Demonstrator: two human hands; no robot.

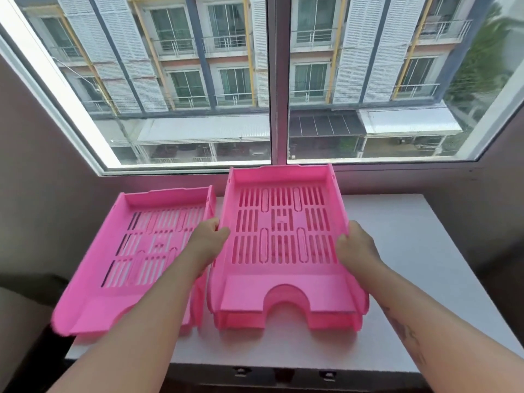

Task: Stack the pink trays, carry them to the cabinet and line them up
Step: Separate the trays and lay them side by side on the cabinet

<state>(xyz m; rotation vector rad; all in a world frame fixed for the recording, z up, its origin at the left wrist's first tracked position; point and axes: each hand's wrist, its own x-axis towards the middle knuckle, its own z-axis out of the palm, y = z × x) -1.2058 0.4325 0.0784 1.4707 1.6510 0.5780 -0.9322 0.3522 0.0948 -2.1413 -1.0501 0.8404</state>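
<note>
Slotted pink plastic letter tray (283, 231), nested on 1 like tray beneath, gripped at both side walls by left hand (208, 245) and right hand (357, 245), evidently for level seating; third pink tray (133, 251) alongside on white counter (411, 251).

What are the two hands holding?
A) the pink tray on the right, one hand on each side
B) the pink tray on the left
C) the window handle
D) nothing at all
A: the left hand and right hand grip opposite side walls of the right pink tray, while the left pink tray lies beside it.
</note>
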